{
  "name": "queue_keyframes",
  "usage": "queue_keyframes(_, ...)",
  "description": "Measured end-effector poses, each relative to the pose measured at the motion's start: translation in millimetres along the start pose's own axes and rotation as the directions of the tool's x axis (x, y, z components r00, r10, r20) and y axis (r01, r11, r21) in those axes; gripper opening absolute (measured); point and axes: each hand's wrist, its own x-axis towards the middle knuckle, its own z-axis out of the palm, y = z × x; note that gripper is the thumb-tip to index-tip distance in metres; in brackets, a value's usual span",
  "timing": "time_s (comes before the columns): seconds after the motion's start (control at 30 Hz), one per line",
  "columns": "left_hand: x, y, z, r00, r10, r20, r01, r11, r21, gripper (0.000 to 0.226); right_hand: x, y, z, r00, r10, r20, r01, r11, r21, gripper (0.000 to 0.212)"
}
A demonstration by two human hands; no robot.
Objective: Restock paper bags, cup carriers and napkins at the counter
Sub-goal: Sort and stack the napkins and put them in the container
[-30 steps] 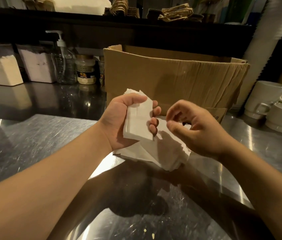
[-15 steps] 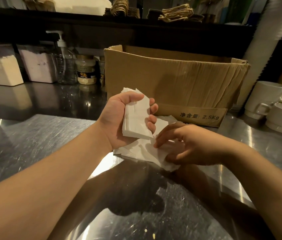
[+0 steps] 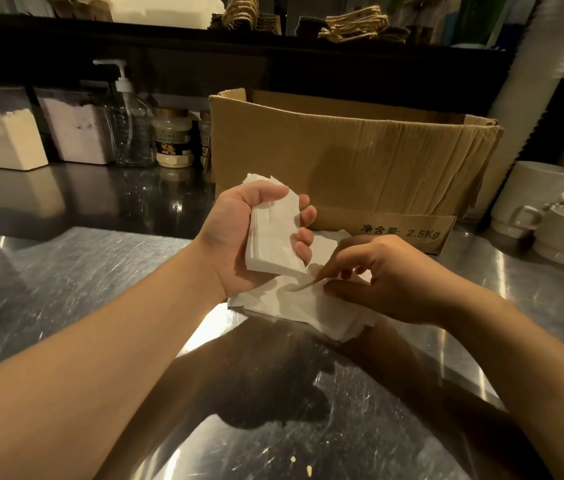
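Left hand point(image 3: 239, 244) up off the counter, thumb over the top and fingers point(image 3: 303, 237) curled round a thick wad of white napkins point(image 3: 273, 237), gripping it upright, lower edge squared off and hanging just above the loose pile. Right hand point(image 3: 384, 278) low, resting on that pile of napkins point(image 3: 294, 303), thumb and forefinger pinching at the top sheet near the pile's middle, remaining fingers curled in above it. Pile lying flat on the steel counter point(image 3: 100, 271), edges ragged and fanned out toward the near right corner, sheets not aligned. Directly behind, touching distance from the pile's far edge, an open cardboard box point(image 3: 360, 161), front wall creased, flap folded down at its foot with printed text reading 2.5Kg; box wall closing off any room beyond the hands. To the right, white mugs point(image 3: 533, 202) stacked and bunched near the box's corner, well apart from the right forearm, a strip of bare steel between. To the left, plenty of open scratched steel alongside the left forearm, running back to a row against the dark rear ledge: two clear tubs of powder point(image 3: 7, 140), a pump bottle point(image 3: 128, 123), a small jar point(image 3: 173, 136) tucked just beside the box's left edge. Near side of the counter open too, only arm shadows and a few crumbs point(image 3: 292, 459) at the bottom edge. Up top, a dark shelf point(image 3: 204, 39) with brown cup carriers point(image 3: 356, 26) heaped on it, well above the hands.
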Motion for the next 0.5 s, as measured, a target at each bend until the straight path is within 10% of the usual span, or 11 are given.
queue_keyframes(0.3, -1.1, -0.2, 0.8, 1.0, 0.013, -0.01, -0.013, 1.0, -0.004, 0.051, -2.0, -2.7, 0.8, 0.997, -0.025, -0.07, 0.027, 0.999, 0.023, 0.016)
queue_keyframes(0.5, -3.1, 1.2, 2.6, 0.998, 0.035, -0.051, -0.033, 0.999, 0.028, 0.051, -11.0, -7.1, -15.1, 0.991, -0.008, -0.134, 0.094, 0.754, 0.65, 0.017)
